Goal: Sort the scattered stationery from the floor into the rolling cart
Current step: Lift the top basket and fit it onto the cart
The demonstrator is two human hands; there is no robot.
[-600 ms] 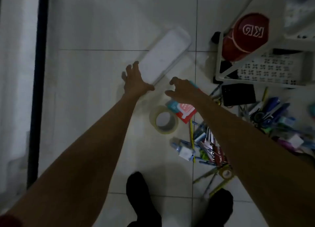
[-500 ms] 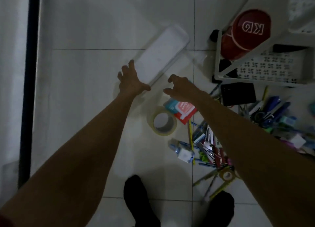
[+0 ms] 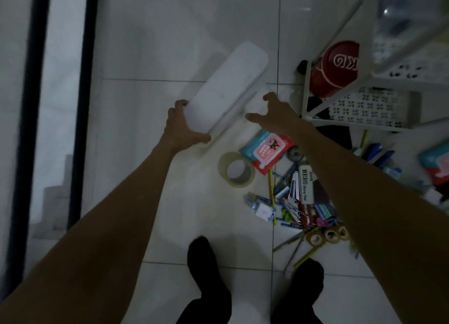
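Because the long white tray (image 3: 230,85) is lying on the floor (image 3: 170,44) just beside the stationery pile (image 3: 298,197), I am gripping its near end with my left hand (image 3: 179,126) — I judge, to lift it — while my right hand (image 3: 274,114) is hovering spread and empty at its side.

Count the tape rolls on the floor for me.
4. One large roll lies near the red packet; three small rolls sit side by side at the pile's near edge, against the right forearm, which may hide more.
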